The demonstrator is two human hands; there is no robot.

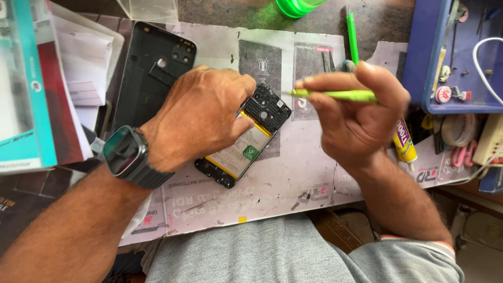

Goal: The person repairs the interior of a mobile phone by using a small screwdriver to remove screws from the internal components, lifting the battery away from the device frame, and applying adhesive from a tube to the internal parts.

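Observation:
An opened smartphone [246, 147] lies diagonally on the work mat [293, 183], its battery and black circuit cover showing. My left hand [201, 118], with a dark watch on the wrist, presses down on the phone's upper left side and grips it. My right hand [353, 118] holds a thin green tool [335, 95] pinched between thumb and fingers; its tip points left toward the phone's top corner, just above it. The phone's removed black back cover [152, 73] rests on the mat to the left, behind my left hand.
A glue tube [404, 144] lies right of my right hand. A blue tray [456, 57] of small parts stands at the back right. A second green tool [352, 36] lies at the back. Boxes and papers [36, 89] are stacked at the left.

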